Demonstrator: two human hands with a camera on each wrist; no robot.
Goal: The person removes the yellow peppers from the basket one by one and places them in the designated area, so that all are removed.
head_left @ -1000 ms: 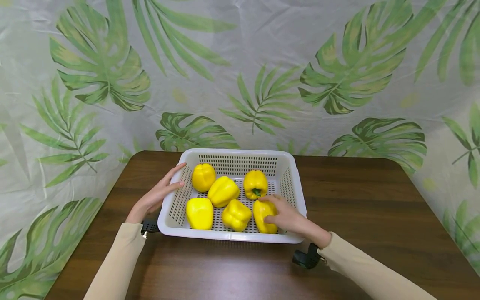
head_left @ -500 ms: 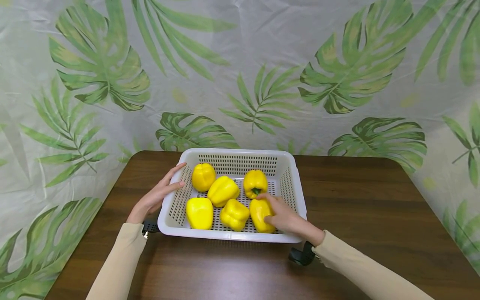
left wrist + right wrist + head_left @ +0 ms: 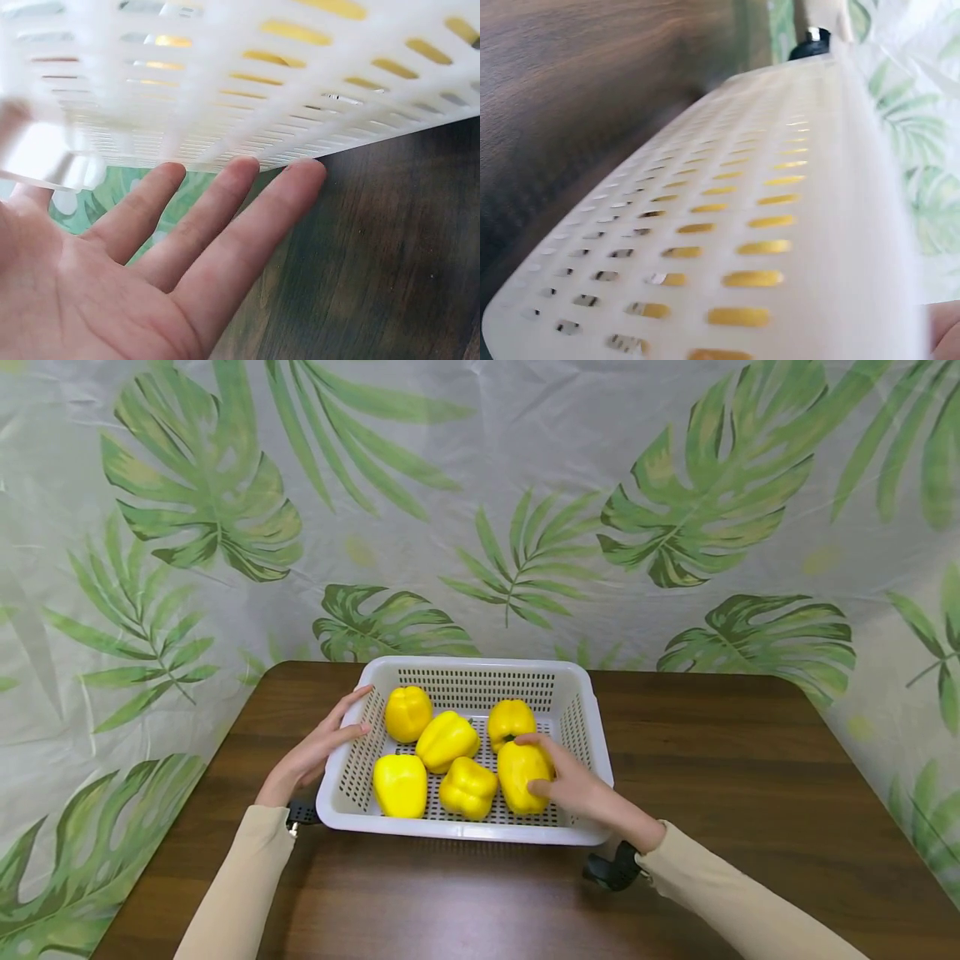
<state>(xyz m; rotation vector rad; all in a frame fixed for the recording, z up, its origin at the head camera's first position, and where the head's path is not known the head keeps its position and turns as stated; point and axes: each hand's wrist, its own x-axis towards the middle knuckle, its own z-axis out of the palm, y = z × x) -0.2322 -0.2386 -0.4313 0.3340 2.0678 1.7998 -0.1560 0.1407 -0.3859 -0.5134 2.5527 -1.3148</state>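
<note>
The supporting surface is a table (image 3: 712,760) with a dark brown wood-grain top. Both far corners are rounded, and the near side extends beyond the head view. A glossy light reflection appears in front of the centre. One rectangular white basket (image 3: 465,832) rests directly on the top, left of centre and near the far edge. Its long sides run roughly parallel to that edge; its walls are slotted.

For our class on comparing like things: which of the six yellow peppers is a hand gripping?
The front-right pepper in the white basket: it alone is gripped between thumb and fingers of the right hand.
</note>
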